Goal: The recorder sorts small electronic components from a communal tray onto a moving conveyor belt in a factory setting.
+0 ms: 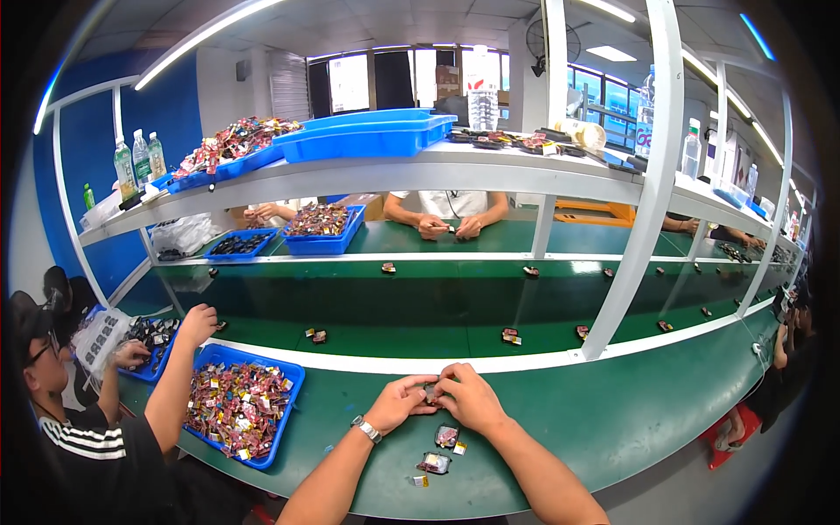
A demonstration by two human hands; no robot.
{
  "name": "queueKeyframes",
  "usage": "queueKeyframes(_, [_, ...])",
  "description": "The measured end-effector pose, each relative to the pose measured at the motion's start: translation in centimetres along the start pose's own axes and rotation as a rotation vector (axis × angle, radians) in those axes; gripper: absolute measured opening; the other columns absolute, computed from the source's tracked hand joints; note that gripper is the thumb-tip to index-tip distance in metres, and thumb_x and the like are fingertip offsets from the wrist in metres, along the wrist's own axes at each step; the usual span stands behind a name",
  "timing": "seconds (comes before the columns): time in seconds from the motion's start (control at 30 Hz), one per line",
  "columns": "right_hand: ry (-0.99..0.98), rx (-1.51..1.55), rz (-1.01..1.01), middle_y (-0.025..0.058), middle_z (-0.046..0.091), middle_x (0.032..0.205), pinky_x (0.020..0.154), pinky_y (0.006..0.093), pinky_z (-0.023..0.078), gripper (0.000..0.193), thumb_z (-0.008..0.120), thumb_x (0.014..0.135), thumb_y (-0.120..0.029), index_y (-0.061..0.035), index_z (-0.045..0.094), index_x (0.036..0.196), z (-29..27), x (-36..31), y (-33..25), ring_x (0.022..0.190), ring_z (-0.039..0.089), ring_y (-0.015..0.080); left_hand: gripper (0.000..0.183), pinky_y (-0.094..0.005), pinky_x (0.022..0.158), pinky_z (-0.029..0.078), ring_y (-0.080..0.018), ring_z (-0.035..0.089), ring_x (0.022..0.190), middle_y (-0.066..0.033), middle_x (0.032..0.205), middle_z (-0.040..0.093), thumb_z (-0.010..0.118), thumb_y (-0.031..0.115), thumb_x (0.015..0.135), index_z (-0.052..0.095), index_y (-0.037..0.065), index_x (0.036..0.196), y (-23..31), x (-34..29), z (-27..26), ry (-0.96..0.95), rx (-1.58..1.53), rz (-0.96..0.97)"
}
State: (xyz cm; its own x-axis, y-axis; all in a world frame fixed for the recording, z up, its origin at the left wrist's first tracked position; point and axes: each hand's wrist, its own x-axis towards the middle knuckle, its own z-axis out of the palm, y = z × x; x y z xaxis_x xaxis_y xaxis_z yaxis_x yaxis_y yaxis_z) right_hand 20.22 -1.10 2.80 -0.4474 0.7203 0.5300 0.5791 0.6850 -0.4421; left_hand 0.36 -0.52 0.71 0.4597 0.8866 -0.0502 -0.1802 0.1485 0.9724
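Over the near green worktop my left hand (398, 407) and my right hand (471, 398) meet, their fingertips closed on one small electronic module. My fingers cover most of it, so its details are hidden. Just below them lies a module with a red circuit board in a dark case (446, 435), a yellow-ended battery (459, 448) beside it. Nearer to me sits another dark-cased module (434, 464), with a silvery piece on top. A small silver-and-yellow piece (421, 480) rests close by it. My left wrist wears a metal-banded watch (367, 429).
Left of my hands, a blue tray (296, 394) is heaped with red boards and batteries. A co-worker's arm (171, 389) reaches past it. Beyond a white rail (420, 363), modules (511, 336) lie spaced along a green belt (420, 302). A white post (634, 192) and shelf stand ahead.
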Motion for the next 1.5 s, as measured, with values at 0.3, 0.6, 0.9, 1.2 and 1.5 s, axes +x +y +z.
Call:
queueKeyframes(0.3, [-0.010,0.086,-0.002,0.0060,0.057,0.118,0.095,0.0372,0.047,0.014,0.072,0.079,-0.012,-0.0114,0.073,0.094,0.6,-0.2,1.1,0.112,0.053,0.0268,0.039,-0.0345,0.096,0.055,-0.0235,0.063,0.110,-0.0153,0.123,0.059,0.043,0.001,0.099,0.045,-0.002,0.137,-0.2,0.2,-0.2,-0.009,-0.017,-0.006])
queueKeyframes(0.6, [-0.027,0.188,0.092,0.0082,0.059,0.121,0.100,0.0385,0.043,0.008,0.067,0.083,-0.014,-0.0082,0.070,0.089,1.1,-0.3,1.0,0.118,0.051,0.0283,0.046,-0.0344,0.097,0.054,-0.0214,0.062,0.110,-0.0135,0.124,0.060,0.052,-0.002,0.093,0.044,-0.001,0.139,-0.1,0.0,-0.4,-0.094,0.038,0.017])
queueKeyframes(0.9, [-0.049,0.266,0.069,0.0090,0.059,0.122,0.102,0.0386,0.042,0.010,0.069,0.084,-0.017,-0.0087,0.071,0.088,0.6,-0.4,1.4,0.120,0.050,0.0290,0.040,-0.0335,0.094,0.055,-0.0214,0.063,0.107,-0.0127,0.119,0.062,0.051,0.003,0.098,0.046,0.001,0.137,-0.2,0.1,-0.3,-0.065,0.025,0.001])
queueKeyframes(1.2, [-0.009,0.256,0.154,0.0058,0.061,0.120,0.102,0.0381,0.042,0.011,0.070,0.084,-0.019,-0.0117,0.074,0.091,1.1,-0.8,0.6,0.119,0.051,0.0270,0.036,-0.0340,0.094,0.055,-0.0212,0.063,0.107,-0.0135,0.121,0.060,0.046,0.004,0.099,0.047,0.001,0.135,-0.2,0.0,-0.4,-0.051,0.015,-0.013])
queueKeyframes(1.5, [0.022,0.332,0.163,0.0058,0.063,0.116,0.099,0.0377,0.045,0.013,0.070,0.083,-0.019,-0.0113,0.074,0.093,1.8,-0.9,1.3,0.115,0.054,0.0270,0.035,-0.0375,0.093,0.056,-0.0231,0.063,0.108,-0.0142,0.120,0.059,0.050,0.009,0.099,0.049,0.001,0.134,-0.4,0.1,-0.7,-0.040,-0.062,-0.010])
